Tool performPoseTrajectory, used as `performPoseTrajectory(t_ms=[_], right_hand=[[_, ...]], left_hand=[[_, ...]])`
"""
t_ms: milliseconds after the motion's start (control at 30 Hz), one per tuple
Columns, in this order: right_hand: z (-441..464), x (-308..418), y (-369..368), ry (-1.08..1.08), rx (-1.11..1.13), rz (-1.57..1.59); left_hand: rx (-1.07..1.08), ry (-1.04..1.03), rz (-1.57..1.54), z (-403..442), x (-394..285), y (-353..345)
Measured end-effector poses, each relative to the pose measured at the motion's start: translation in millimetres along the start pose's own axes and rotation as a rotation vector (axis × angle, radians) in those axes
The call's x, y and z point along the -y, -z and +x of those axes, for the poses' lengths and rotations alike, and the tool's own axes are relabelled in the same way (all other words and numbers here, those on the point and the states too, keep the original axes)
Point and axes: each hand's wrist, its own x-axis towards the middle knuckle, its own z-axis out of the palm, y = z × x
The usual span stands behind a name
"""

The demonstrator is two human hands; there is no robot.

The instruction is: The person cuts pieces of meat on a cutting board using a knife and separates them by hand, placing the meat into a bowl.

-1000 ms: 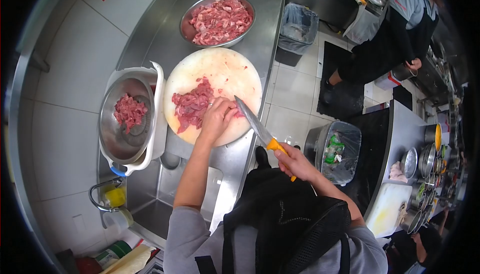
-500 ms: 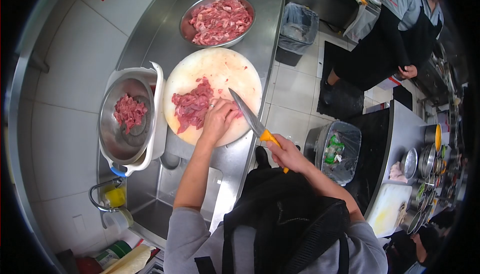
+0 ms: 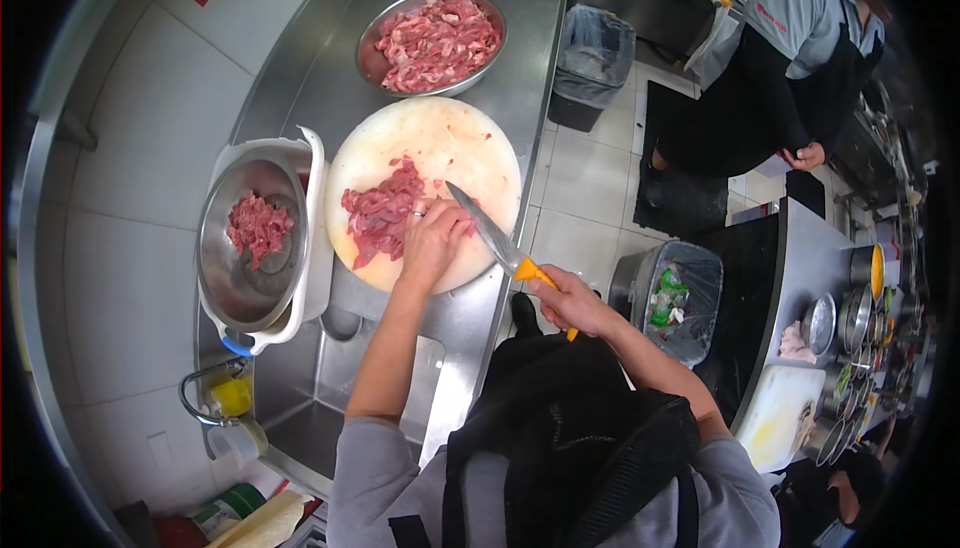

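My right hand (image 3: 568, 302) is wrapped round the yellow handle of a kitchen knife (image 3: 487, 224). Its blade points away from me and to the left, beside the fingertips of my left hand (image 3: 434, 241). Those fingers are bent and pressed down on a piece of raw meat (image 3: 470, 229), mostly hidden under them, on a round white cutting board (image 3: 440, 128). Left of this hand lies a pile of raw meat strips (image 3: 380, 210). A steel bowl (image 3: 222, 273) further left holds some cut meat (image 3: 260, 228).
Behind the board stands a steel bowl heaped with raw meat (image 3: 440, 43). The left bowl sits in a white plastic tub (image 3: 318, 268). A sink (image 3: 345, 388) is nearer me. Lined bins (image 3: 597, 58) stand on the floor to the right, where a co-worker (image 3: 765, 118) stands.
The knife has shifted slightly left, its blade closer to my left fingers. My left hand stays in place on the meat. The co-worker at the right has moved a little.
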Motion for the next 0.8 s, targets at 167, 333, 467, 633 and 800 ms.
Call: performPoseTrajectory(t_ms=[167,333,467,633,800], right_hand=[[-25,-11,3,-0.071,0.036,-0.033],[-31,-3,6,-0.045,-0.021,-0.221],[-29,-8,10,-0.031,-0.008,-0.220],[-30,-7,11,-0.071,-0.002,-0.165],[-30,-11,8,-0.041,-0.033,-0.232]], left_hand=[[0.033,-0.024,0.089,3,-11,7],[-0.182,0.023,0.074,-5,-9,23],[-0.269,0.066,0.028,-13,-16,27],[-0.072,0.083,-0.036,-22,-27,21],[-0.020,0.122,-0.136,-36,-22,10]])
